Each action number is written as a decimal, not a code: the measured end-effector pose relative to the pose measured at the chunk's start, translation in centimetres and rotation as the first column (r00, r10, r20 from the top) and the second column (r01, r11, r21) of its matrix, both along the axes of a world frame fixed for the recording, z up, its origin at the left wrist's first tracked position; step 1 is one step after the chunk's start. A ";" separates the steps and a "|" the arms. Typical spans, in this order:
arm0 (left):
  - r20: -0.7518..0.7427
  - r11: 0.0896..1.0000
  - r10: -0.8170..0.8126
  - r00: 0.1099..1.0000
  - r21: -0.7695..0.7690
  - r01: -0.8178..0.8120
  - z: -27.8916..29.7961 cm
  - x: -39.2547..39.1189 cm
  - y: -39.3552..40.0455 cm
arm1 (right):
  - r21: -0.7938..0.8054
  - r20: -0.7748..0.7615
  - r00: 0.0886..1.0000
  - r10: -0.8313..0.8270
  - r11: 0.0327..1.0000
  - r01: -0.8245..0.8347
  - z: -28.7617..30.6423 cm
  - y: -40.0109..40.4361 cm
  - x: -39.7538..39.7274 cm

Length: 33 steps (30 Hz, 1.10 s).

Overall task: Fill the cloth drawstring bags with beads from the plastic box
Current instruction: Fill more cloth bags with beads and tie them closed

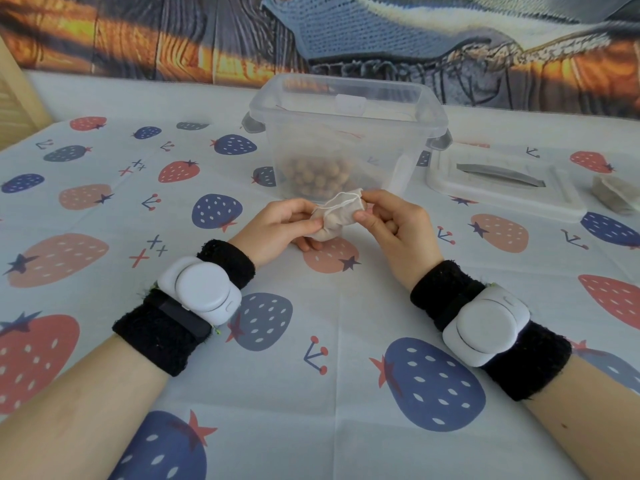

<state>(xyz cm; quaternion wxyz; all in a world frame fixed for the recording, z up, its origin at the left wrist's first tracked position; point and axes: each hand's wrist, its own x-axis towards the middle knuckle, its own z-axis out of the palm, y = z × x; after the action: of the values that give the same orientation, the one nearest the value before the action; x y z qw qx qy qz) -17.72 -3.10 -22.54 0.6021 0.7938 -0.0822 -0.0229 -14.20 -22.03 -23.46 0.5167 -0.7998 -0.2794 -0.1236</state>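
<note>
The left hand and right hand each pinch one side of a small beige cloth drawstring bag, held just in front of the clear plastic box above the strawberry-print table. Brown beads lie in the box bottom. The box lid lies right of the box, with another cloth bag beyond it.

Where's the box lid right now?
In the head view the lid lies flat on the tablecloth, on the right side, just right of the plastic box, with a folded cloth bag beyond it.
</note>
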 end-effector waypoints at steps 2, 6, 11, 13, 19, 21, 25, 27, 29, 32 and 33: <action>0.003 1.000 -0.011 1.000 0.017 0.011 0.1 -0.2 -0.1 | -0.006 0.010 1.000 -0.010 1.000 0.010 0.0 0.0 0.0; 0.012 0.999 0.015 1.000 0.029 -0.016 0.2 -0.3 -0.4 | -0.017 0.001 0.999 -0.053 0.998 0.053 0.2 0.0 -0.2; 0.009 1.000 0.023 1.000 0.017 -0.024 0.2 -0.5 -0.5 | -0.037 -0.020 0.993 -0.118 0.992 0.117 0.0 -0.1 0.1; 0.035 0.998 0.016 0.999 0.056 -0.018 -0.1 -0.3 -0.4 | -0.063 -0.020 0.993 -0.115 0.992 0.113 -0.1 -0.1 0.2; 0.066 0.998 0.045 0.997 0.045 -0.048 -0.3 -0.2 -0.4 | -0.075 -0.022 1.000 0.015 0.997 -0.017 0.1 0.0 -0.2; 0.057 0.999 0.033 0.998 0.031 -0.034 -0.4 -0.2 -0.3 | -0.046 -0.038 0.999 0.030 0.998 -0.032 0.1 0.0 -0.1; 0.048 1.000 0.002 0.999 0.002 -0.002 -0.2 -0.2 -0.2 | 0.006 -0.045 0.998 -0.045 0.999 0.046 -0.3 -0.1 0.2; 0.055 1.000 -0.008 0.998 -0.002 0.008 -0.1 -0.3 -0.3 | 0.015 -0.032 0.995 -0.095 0.995 0.095 -0.3 -0.1 0.2; 0.065 1.000 -0.014 0.998 0.010 0.014 -0.1 -0.3 -0.3 | 0.011 -0.030 0.992 -0.123 0.992 0.124 -0.2 -0.2 0.2; 0.069 1.000 -0.011 0.998 0.004 0.011 -0.1 -0.4 -0.2 | 0.014 -0.044 0.991 -0.130 0.991 0.131 0.0 -0.2 0.1; 0.066 1.000 -0.005 0.998 -0.008 0.006 -0.1 -0.4 -0.2 | 0.037 -0.068 0.990 -0.125 0.991 0.128 0.1 -0.2 0.1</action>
<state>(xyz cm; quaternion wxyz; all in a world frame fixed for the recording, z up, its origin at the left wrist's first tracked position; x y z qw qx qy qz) -18.09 -3.33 -22.60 0.6021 0.7916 -0.1044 0.0022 -14.11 -22.20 -23.39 0.5332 -0.8086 -0.2083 -0.1357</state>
